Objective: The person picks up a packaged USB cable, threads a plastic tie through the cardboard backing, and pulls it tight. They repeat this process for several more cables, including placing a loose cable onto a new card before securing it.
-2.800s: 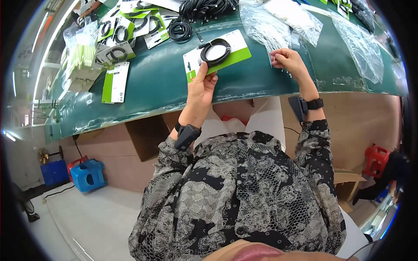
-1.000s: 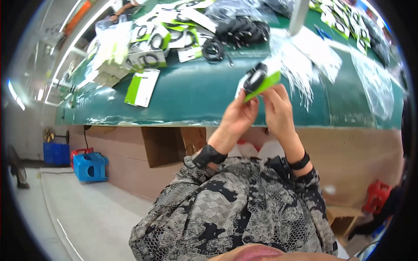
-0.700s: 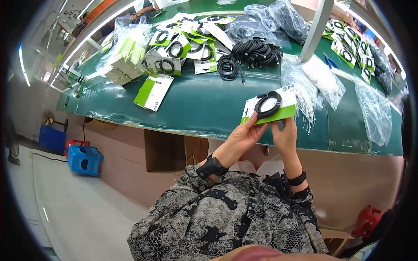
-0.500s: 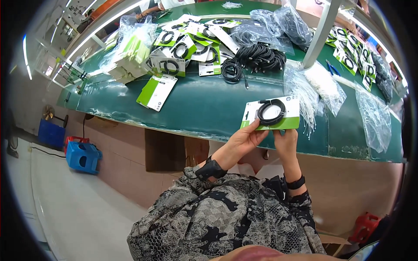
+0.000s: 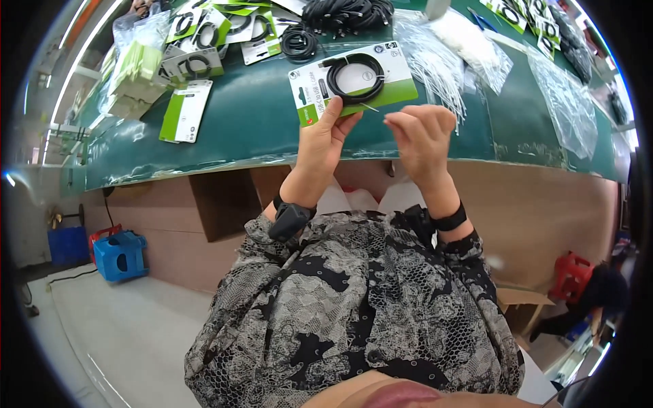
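Observation:
A white and green packaging card with a coiled black cable on its face is tilted up above the near table edge. My left hand grips its lower left part, thumb on the front and fingers behind. A thin white cable tie tail sticks out below the coil toward the right. My right hand is raised just right of the card, apart from it, fingers curled and thumb pressed to the index finger. Whatever may be in that pinch cannot be made out.
Packed cable cards and a stack of blank cards lie at the far left, loose cards nearer. Black cable coils sit behind. White cable ties, a plastic bag and blue-handled pliers are to the right.
My right hand has let go of the card's lower edge and risen beside it. My left hand has carried the card left and closer. The whole view has tilted downward.

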A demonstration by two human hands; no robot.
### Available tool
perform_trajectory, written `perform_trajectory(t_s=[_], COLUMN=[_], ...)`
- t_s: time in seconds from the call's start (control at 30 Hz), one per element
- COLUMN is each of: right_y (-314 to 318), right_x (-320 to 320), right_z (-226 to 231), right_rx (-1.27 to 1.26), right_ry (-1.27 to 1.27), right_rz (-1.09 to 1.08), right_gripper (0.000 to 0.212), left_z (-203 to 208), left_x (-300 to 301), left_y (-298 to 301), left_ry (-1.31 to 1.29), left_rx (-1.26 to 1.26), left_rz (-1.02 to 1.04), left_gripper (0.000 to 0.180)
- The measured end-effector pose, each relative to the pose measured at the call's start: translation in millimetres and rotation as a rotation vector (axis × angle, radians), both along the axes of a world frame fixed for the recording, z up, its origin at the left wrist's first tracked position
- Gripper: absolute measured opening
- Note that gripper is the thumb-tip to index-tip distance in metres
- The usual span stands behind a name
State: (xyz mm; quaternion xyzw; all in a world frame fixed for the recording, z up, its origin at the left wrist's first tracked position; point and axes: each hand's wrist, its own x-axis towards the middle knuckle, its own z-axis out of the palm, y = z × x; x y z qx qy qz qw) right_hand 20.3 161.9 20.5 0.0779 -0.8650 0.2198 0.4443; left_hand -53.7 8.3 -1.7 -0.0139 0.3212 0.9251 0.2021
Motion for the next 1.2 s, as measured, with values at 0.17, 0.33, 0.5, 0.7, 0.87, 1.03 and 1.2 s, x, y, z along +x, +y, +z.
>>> perform_trajectory(t_s=[0.17,0.33,0.5,0.7,0.87,1.03,1.2], right_y=[2,4,8,-2,-5,0,-5], right_x=[-5,-1,1,11,12,20,32], right_z=[0,2,-12,0,-2,-9,8], right_rx=[0.096,0.139,0.156,0.123,0.077,0.052,0.046], right_ry=[0.076,0.067,0.085,0.209,0.178,-0.01,-0.078], right_rz=[0.007,0.061,0.151,0.116,0.091,0.188,0.229], right_gripper=[0.018,0.018,0.019,0.03,0.026,0.03,0.038], left_z=[-4,-6,4,36,49,55,63], left_x=[8,6,3,-6,-5,-10,-7], left_y=[6,3,-9,-12,-12,-17,-21], left_ry=[0.123,0.195,0.608,1.397,1.384,1.409,1.517], left_rx=[-0.027,-0.024,-0.339,-0.289,-0.312,-0.33,-0.426], left_rz=[-0.086,-0.107,-0.077,0.001,-0.03,-0.017,-0.014], left_gripper=[0.023,0.025,0.026,0.024,0.024,0.025,0.028])
